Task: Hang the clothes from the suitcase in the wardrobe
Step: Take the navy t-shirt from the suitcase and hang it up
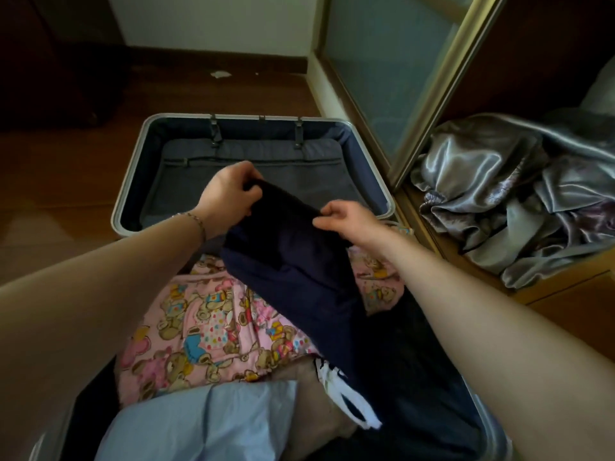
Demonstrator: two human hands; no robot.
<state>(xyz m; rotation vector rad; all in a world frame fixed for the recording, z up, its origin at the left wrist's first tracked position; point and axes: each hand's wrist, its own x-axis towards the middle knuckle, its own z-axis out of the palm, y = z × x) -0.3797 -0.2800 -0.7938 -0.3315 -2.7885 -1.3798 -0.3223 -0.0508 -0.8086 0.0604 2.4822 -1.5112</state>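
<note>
Dark navy garment point(293, 261), folded, perhaps trousers, pinched by both hands point(283, 204)

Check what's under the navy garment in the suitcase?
Both hands lift the navy garment. Under it: pink bear-print fabric in the suitcase. Whatever lies directly beneath is covered.
</note>
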